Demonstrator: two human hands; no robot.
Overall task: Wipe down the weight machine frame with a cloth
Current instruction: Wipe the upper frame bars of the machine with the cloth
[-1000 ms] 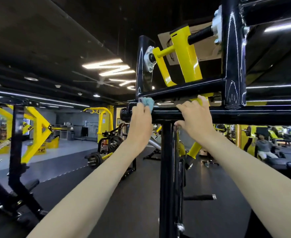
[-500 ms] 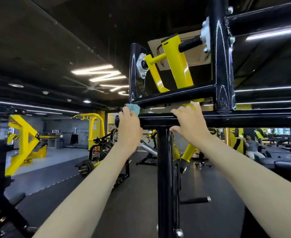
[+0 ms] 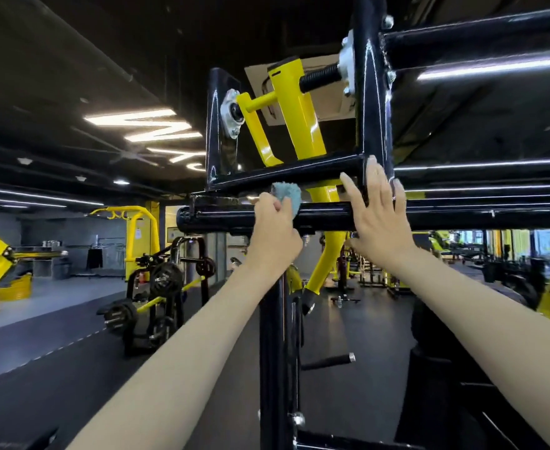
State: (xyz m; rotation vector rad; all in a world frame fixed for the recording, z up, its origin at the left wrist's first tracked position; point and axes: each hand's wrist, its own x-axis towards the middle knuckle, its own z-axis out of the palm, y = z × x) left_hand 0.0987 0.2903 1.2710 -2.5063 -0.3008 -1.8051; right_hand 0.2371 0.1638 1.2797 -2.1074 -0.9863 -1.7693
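- Gripping one blue cloth, the left hand curls its fingers round it and presses it onto the black horizontal bar of the weight machine frame.
- Just beside the cloth, the right hand lies flat on the same bar, fingers straight and spread, holding nothing.
- Two yellow lever arms pass behind the bar.

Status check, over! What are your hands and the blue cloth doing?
Left hand grips blue cloth, pressed on black crossbar. Right hand flat on frame. Yellow lever arm behind bar, not blocking.
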